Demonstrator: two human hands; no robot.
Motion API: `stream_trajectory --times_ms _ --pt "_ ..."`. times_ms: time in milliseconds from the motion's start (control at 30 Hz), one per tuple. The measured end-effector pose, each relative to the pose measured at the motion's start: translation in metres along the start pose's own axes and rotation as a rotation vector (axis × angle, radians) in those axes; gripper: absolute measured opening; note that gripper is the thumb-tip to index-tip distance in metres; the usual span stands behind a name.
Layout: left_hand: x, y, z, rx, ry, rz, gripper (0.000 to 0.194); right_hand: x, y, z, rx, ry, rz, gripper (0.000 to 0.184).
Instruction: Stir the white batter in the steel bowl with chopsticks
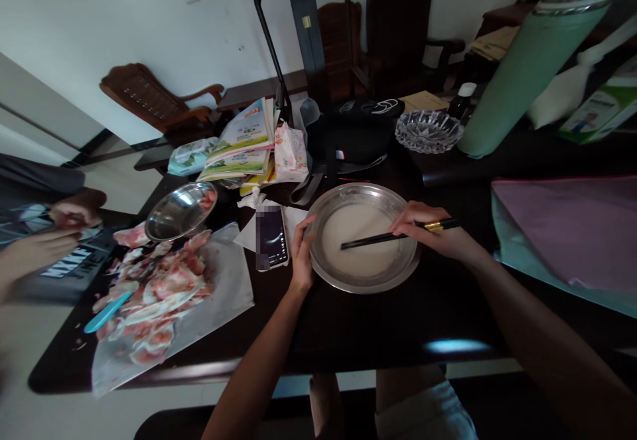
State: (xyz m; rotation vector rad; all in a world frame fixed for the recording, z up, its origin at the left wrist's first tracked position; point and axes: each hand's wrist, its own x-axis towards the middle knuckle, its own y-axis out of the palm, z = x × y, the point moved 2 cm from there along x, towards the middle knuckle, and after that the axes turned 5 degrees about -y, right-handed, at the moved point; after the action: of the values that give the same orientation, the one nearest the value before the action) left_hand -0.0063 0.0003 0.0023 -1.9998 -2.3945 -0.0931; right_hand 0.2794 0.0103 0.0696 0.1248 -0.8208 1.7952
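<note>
A wide metal basin (365, 286) stands on the dark table in front of me, with a cloudy whitish liquid (348, 224) in it. My left hand (301, 254) grips the basin's left rim, thumb and fingers against its edge. In my right hand (430, 227), over the basin's right rim, is a pair of black chopsticks (373, 239) with gold bands. Their tips reach into the liquid near the middle of the basin. Left of my left hand, a phone (273, 237) with a lit screen lies on white paper.
At the left, meat pieces (172, 287) and a blue-handled tool (107, 312) lie on a plastic sheet (231, 294), below a steel bowl (174, 214). Another person's hands (74, 218) are beside them. Books (243, 138), a glass dish (428, 131) and a tall green flask (532, 81) stand behind.
</note>
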Motion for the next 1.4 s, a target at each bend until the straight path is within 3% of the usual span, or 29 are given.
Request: stream_trajectory --times_ms 100,300,467,600,700,800,933,1100,1233,1400 --pt "0.000 0.000 0.000 0.003 0.011 0.010 0.039 -0.001 -0.002 -0.004 -0.066 0.018 -0.093 0.036" --pt "0.000 -0.001 0.001 0.010 0.009 -0.009 0.037 -0.008 -0.031 -0.006 0.020 0.114 -0.357 0.049" --pt "0.001 -0.001 -0.002 0.036 0.043 -0.015 0.038 -0.008 -0.031 -0.002 0.144 0.099 -0.228 0.049" --pt "0.001 -0.001 -0.001 0.006 0.010 -0.009 0.041 -0.004 -0.016 0.003 0.076 0.022 -0.063 0.042" --pt "0.001 -0.001 0.001 -0.030 -0.028 0.002 0.043 -0.001 -0.004 0.002 -0.013 -0.061 -0.020 0.032" --pt "0.001 0.000 0.002 -0.041 -0.031 0.004 0.042 -0.001 -0.001 -0.003 -0.086 -0.063 -0.071 0.028" --pt "0.003 0.000 0.003 -0.038 -0.003 -0.007 0.040 -0.004 -0.014 -0.007 -0.101 0.009 -0.214 0.036" --pt "0.003 -0.001 0.004 -0.017 -0.001 -0.023 0.040 -0.010 -0.034 -0.011 0.121 0.096 -0.379 0.048" --pt "0.002 -0.002 0.002 0.023 0.032 -0.028 0.039 -0.010 -0.032 -0.006 0.208 0.093 -0.270 0.051" --pt "0.002 -0.001 0.002 -0.006 0.009 -0.032 0.040 -0.003 -0.010 0.002 0.043 -0.020 -0.053 0.037"
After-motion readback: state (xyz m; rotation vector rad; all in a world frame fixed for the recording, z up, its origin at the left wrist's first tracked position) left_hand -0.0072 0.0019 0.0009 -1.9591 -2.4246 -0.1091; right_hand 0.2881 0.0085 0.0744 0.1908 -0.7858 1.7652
